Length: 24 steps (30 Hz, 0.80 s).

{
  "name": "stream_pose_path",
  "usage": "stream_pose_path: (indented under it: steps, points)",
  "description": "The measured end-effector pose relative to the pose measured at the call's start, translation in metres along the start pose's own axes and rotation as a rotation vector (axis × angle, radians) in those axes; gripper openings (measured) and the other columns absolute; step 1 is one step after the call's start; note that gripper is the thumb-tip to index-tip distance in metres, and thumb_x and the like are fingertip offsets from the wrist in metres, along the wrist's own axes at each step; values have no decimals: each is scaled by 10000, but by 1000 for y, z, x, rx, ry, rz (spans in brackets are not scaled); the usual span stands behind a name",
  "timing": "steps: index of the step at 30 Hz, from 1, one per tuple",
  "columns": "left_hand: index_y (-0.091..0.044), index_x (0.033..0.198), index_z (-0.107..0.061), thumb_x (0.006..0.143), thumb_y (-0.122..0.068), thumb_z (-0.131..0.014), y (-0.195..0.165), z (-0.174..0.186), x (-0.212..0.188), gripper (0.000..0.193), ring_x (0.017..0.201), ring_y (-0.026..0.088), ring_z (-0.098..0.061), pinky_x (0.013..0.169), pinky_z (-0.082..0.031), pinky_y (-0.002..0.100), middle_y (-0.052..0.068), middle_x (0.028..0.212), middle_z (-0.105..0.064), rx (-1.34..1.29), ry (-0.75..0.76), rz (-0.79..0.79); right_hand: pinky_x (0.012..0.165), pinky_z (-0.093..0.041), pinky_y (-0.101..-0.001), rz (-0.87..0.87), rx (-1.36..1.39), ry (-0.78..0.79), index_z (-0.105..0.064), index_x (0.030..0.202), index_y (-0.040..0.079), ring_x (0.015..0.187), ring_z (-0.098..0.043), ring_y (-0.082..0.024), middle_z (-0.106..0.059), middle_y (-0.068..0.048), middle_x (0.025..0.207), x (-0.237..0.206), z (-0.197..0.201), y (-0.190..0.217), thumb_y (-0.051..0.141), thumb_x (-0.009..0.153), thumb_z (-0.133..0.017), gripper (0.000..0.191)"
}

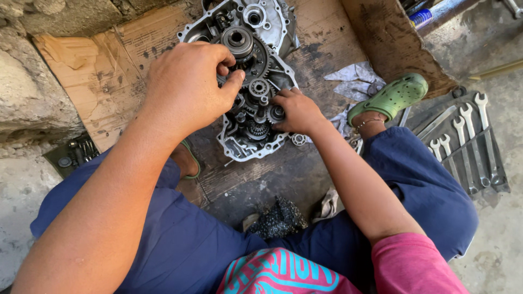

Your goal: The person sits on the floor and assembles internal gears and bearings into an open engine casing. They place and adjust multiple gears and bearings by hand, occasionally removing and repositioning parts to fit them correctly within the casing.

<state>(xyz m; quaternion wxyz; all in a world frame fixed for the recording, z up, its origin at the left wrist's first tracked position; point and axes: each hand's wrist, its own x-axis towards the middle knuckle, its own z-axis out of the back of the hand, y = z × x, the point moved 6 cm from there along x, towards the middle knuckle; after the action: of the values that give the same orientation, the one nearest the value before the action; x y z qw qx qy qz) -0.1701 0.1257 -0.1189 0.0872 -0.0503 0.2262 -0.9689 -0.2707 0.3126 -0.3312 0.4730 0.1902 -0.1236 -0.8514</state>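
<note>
The grey metal engine case (248, 81), full of dark gears, lay flat on the brown cardboard sheet (103, 81), its long side pointing away. The left hand (188, 87) pinched a gear; the right hand (297, 111) pressed another gear with bent fingers.

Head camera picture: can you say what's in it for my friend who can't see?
Both hands, left and right, work on gears in an open metal engine case lying on cardboard. Wrenches lie in a row nearby.

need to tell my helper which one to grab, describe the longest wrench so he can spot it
Start at the green shoe on the right, then look right to the dark tool roll with its row of silver wrenches. The longest wrench lies at the far right end of that row, reaching higher than its neighbours.
</note>
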Motion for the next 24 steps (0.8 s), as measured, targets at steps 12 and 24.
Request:
stream_pose_path:
  steps: [12, 24]
  points:
    - [-41, 1054, -705, 821, -303, -764, -9, -112, -4, 357, 965, 364, -692, 805, -547, 506, 159, 1030, -707, 40, 216, -67, 964, -494, -468, 6, -31, 11, -603, 1294, 74, 1183, -536, -403, -587, -138, 1290, -2, -12, 11, 224, 574, -877, 785]
    - [-2, 1040, -661, 892, -176, -783, 19, -258, 2, 259, 941, 413, -666, 865, -525, 453, 178, 993, -678, -1087, -136, 238, 944, -494, -510, -35, 27, -68, -621, 1272, 117, 1182, -539, -417, -584, -159, 1271, -19, -19, -26, 314, 572, -900, 779]
